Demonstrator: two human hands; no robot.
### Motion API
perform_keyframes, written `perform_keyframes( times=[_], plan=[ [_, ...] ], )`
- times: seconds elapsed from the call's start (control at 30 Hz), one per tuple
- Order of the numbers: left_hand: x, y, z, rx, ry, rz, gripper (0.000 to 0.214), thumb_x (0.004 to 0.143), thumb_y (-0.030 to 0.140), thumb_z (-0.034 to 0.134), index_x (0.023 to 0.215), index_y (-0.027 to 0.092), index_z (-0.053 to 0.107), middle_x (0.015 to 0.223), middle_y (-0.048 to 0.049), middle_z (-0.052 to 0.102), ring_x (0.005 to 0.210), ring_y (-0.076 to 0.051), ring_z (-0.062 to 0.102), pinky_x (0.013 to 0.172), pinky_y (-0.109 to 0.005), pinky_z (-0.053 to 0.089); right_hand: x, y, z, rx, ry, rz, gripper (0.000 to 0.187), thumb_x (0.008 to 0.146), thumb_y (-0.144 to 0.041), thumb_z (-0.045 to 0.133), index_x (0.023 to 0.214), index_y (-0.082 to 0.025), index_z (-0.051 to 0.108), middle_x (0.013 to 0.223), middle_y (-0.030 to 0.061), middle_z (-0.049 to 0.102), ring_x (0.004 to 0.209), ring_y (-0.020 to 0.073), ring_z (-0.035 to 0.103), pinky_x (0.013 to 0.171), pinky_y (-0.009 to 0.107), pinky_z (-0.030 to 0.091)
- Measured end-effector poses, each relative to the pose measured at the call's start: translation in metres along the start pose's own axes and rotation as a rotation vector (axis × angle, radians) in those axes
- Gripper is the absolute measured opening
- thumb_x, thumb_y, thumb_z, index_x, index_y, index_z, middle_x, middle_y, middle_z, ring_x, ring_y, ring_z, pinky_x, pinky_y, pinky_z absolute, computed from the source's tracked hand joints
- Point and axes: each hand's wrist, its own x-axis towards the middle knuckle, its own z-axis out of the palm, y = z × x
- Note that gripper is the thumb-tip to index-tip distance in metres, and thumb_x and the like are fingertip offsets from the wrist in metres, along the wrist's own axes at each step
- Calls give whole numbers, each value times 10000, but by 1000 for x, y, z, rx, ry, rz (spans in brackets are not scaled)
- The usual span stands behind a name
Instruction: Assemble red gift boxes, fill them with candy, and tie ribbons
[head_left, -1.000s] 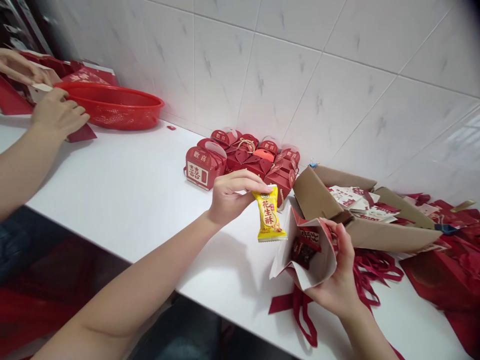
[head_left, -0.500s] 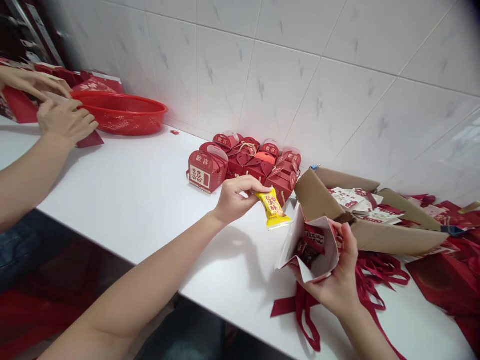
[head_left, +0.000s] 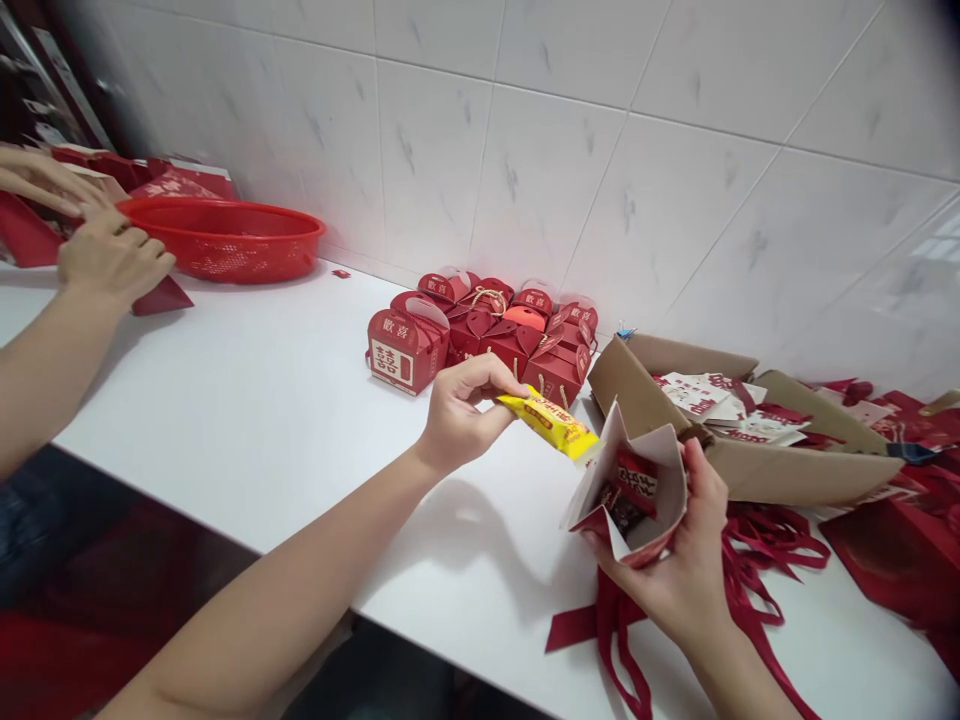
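Note:
Between the thumb and fingers of my left hand (head_left: 469, 410) is a yellow wrapped candy (head_left: 553, 422), pinched by one end. Its free end tilts down to the edge of an open gift box (head_left: 600, 505); whether the two touch I cannot tell. My right hand (head_left: 686, 560) grips this box from below and the right side, its mouth turned toward me. Inside lie red and dark wrapped pieces (head_left: 634, 480). Dark red ribbons (head_left: 619, 640) hang and lie beneath the right hand on the white table (head_left: 300, 430).
Closed red gift boxes (head_left: 409, 345) stand by the tiled wall. A brown cardboard box (head_left: 795, 470) holds white and red printed cards. On the left, another person's hands (head_left: 112, 255) work beside a red plastic basket (head_left: 247, 240). More red packaging (head_left: 900, 560) lies at far right.
The yellow candy has swung from hanging steeply to lying more level, its free end now closer to the open box. The view has shifted slightly.

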Motion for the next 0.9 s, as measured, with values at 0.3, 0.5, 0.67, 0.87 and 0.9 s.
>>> perform_keyframes(
  times=[0.3, 0.5, 0.67, 0.87, 0.9],
  plan=[
    [10, -15, -5, -85, 117, -439, 187, 555, 39, 637, 690, 159, 682, 738, -1, 667, 660, -117, 622, 564, -197, 529, -6, 7, 2, 66, -20, 56, 1217, 543, -420, 805, 1505, -210, 89, 1445, 190, 254, 1316, 439, 300, 1018, 663, 279],
    [15, -34, -7, -343, 51, -972, 110, 658, 37, 567, 701, 138, 574, 740, -43, 681, 633, -166, 674, 555, -287, 580, -6, 5, 1, 98, -36, 90, 1197, 572, -453, 796, 1504, -226, 79, 1456, 184, 253, 1325, 419, 299, 1026, 657, 277],
    [6, -63, -7, -555, 71, -1292, 78, 861, 140, 533, 886, 100, 595, 908, -102, 664, 761, -190, 668, 638, -331, 569, -6, 2, 3, 126, -37, 125, 1187, 576, -448, 805, 1504, -229, 99, 1491, 170, 218, 1342, 407, 287, 1053, 642, 259],
    [5, -68, -18, -771, 64, -1404, 331, 915, 398, 464, 790, 113, 576, 695, -60, 570, 492, -127, 545, 412, -244, 464, -9, 6, 3, 156, -77, 159, 1224, 574, -481, 814, 1508, -242, 60, 1505, 167, 182, 1346, 412, 281, 1050, 654, 260],
    [7, -64, -18, -804, 55, -1389, 361, 893, 439, 476, 729, 126, 550, 643, -54, 546, 440, -119, 509, 362, -231, 425, -9, 6, 3, 168, -84, 163, 1226, 574, -483, 816, 1508, -248, 56, 1505, 166, 182, 1346, 413, 281, 1047, 659, 262]
  ],
)
